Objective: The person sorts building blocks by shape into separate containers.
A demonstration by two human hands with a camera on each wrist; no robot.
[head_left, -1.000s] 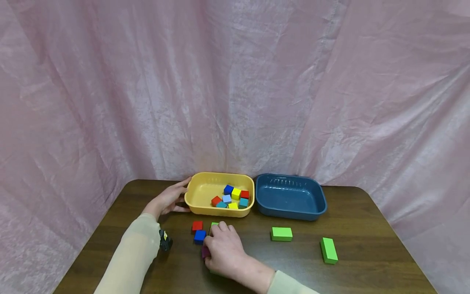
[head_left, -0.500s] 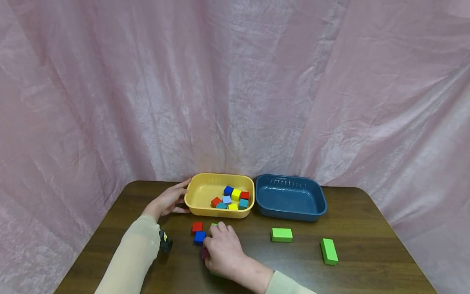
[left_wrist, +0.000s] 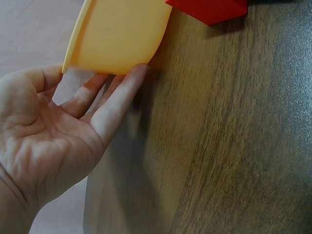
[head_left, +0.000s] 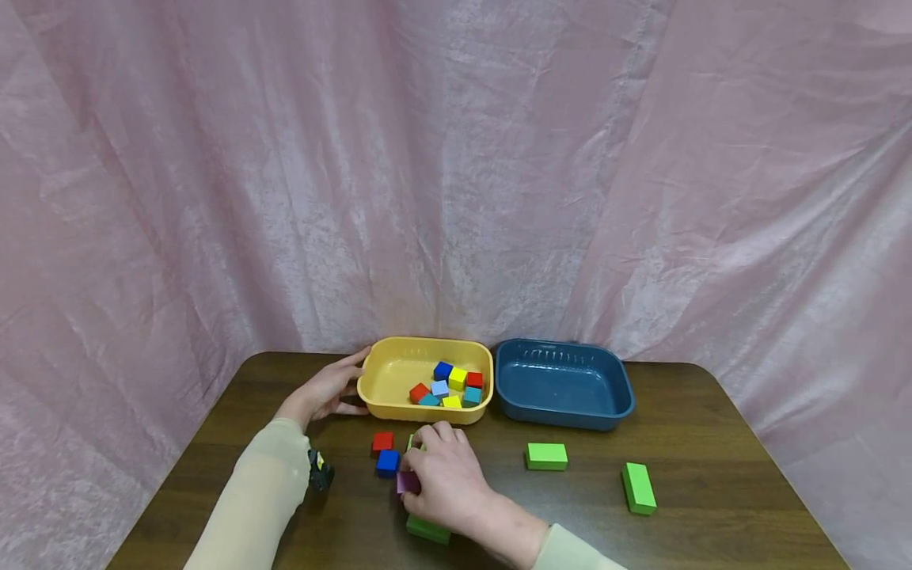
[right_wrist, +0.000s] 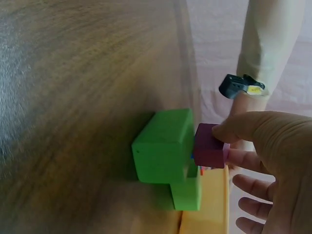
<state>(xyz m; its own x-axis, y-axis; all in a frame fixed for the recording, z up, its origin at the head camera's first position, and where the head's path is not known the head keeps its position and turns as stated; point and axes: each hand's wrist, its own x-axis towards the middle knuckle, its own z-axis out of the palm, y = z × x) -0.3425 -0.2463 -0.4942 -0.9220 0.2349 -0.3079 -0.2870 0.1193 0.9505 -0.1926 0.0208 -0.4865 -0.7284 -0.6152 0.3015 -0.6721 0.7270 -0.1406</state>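
Note:
My right hand [head_left: 452, 479] pinches a purple block [right_wrist: 209, 146] between thumb and fingers, lifted a little over the table. Below it lies a green block [head_left: 429, 529]; a second green block [right_wrist: 187, 195] is mostly hidden behind the hand in the head view. My left hand [head_left: 328, 389] touches the left end of a yellow tub [head_left: 385, 410], its thumb and fingers spread against the wall, as the left wrist view shows. Several coloured cubes lie inside the tub. A red cube [head_left: 382, 442] and a blue cube [head_left: 388, 463] sit on the table between the hands.
A dark blue tub [head_left: 565, 417] stands right beside the yellow one, with nothing in it. Two more green blocks, one lying crosswise [head_left: 546, 456] and one lengthwise [head_left: 638, 488], are to the right on the brown table [head_left: 712, 507]. A pink curtain [head_left: 456, 198] hangs behind.
My right hand has risen slightly and shifted right with the purple block in its pinch, uncovering the near green block. The left hand stays at the yellow tub.

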